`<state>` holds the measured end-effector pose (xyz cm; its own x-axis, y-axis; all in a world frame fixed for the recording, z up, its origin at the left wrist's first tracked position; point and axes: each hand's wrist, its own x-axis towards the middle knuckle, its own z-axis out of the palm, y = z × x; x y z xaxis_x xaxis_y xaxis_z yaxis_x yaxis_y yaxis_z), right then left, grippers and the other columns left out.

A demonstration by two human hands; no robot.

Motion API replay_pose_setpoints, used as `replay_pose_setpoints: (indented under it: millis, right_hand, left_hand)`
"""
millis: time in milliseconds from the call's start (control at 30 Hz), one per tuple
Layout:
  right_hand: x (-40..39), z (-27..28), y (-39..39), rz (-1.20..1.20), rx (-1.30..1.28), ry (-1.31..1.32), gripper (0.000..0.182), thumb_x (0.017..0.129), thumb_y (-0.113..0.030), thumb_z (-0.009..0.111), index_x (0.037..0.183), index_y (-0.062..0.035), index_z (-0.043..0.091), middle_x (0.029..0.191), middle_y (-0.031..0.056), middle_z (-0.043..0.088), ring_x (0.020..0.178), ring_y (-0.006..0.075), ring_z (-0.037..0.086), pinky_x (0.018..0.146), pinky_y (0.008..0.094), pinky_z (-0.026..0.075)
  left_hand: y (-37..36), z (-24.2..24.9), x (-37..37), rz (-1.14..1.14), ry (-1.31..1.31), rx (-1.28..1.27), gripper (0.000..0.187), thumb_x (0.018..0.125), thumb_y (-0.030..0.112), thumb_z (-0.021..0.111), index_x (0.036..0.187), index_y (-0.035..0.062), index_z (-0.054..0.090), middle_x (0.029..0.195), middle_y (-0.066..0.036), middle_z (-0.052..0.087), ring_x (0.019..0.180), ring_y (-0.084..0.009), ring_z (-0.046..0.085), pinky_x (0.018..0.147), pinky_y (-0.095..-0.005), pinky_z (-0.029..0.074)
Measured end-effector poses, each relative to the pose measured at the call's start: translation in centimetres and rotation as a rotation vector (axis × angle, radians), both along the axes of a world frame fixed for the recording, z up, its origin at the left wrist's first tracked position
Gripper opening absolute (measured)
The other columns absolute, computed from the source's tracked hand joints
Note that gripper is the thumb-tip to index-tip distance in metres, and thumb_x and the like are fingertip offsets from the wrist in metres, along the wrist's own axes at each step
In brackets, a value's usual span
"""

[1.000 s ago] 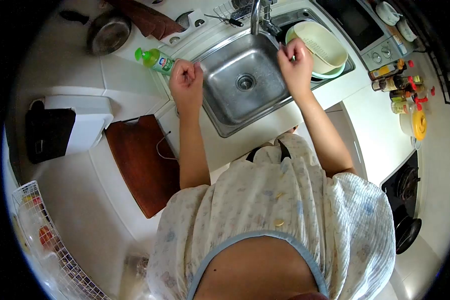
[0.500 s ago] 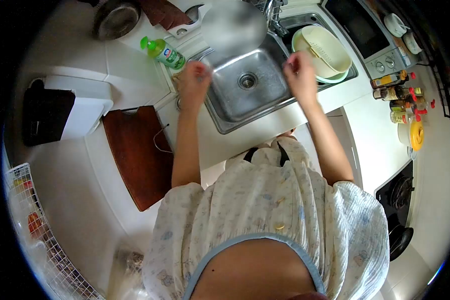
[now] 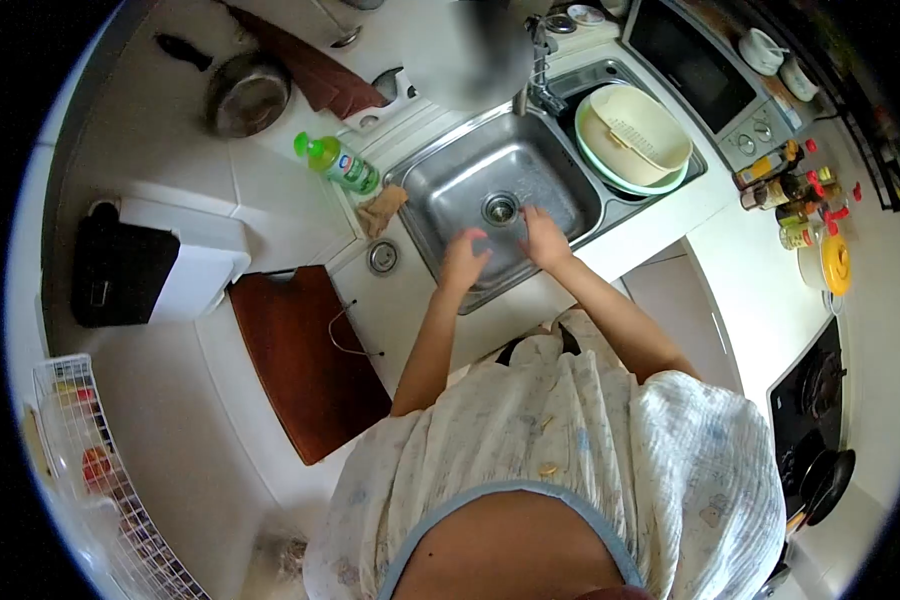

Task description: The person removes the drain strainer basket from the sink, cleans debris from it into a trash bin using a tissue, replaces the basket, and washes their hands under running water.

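Sink (image 3: 550, 185) set in bench (image 3: 270, 190), basin bare, drain (image 3: 500, 208) mid-floor. Left hand (image 3: 463, 262) and right hand (image 3: 543, 238) both open, empty, side by side over near rim. Drain just beyond fingertips, right hand nearer. Soap bottle (image 3: 338, 162) far left.

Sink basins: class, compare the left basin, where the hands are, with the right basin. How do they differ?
The left basin shows bare steel and its drain; the right basin is filled by a cream colander in a green bowl. Both hands, left hand and right hand, are over the left basin; none is over the right. Both are steel.
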<state>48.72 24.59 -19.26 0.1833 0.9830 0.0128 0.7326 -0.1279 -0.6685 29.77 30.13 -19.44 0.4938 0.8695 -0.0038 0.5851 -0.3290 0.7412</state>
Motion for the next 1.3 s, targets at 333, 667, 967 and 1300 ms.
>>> replay_pose_setpoints:
  millis: [333,667,967,1300]
  right_hand:
    - [-0.7,19.7,-2.1,0.101,0.994,0.162,0.016,0.066,0.004,0.061,0.070,-0.0007,0.047,0.076,0.0136,0.048,0.072,0.0328,0.050,0.066,0.0376,0.043]
    - [0.7,9.8,-3.1,-0.138,0.490,0.070,0.050,0.063,-0.002,0.067,0.110,-0.0043,0.049,0.106,0.0160,0.050,0.102,0.0364,0.047,0.086,0.0429,0.041]
    - [2.4,4.8,-4.5,0.083,0.696,-0.037,0.020,0.072,-0.013,0.059,0.091,-0.0058,0.059,0.121,0.0156,0.047,0.115,0.0347,0.043,0.096,0.0460,0.037]
    - [5.4,-0.8,-53.6,-0.249,-0.628,0.543,0.083,0.074,-0.067,0.055,0.134,-0.0127,0.038,0.122,0.0222,0.053,0.113,0.0377,0.050,0.094,0.0450,0.040]
  left_hand:
    - [-0.9,16.9,-0.6,0.254,-0.570,0.725,0.014,0.078,0.001,0.064,0.076,0.0011,0.050,0.080,-0.011,0.055,0.075,-0.0206,0.053,0.072,-0.0314,0.044]
    - [2.2,2.2,1.4,-0.051,-0.123,-0.193,0.038,0.079,0.011,0.068,0.112,0.0016,0.052,0.110,-0.013,0.057,0.100,-0.0246,0.054,0.091,-0.0351,0.042]
    - [6.6,-4.4,5.1,-0.207,0.488,0.054,0.039,0.081,0.026,0.065,0.107,0.0001,0.051,0.105,-0.016,0.055,0.094,-0.0266,0.048,0.084,-0.0375,0.038]
    - [-25.3,-9.0,11.8,-1.196,0.898,-0.567,0.077,0.085,0.056,0.050,0.131,-0.0053,0.040,0.134,-0.022,0.041,0.121,-0.0273,0.043,0.099,-0.0369,0.036]
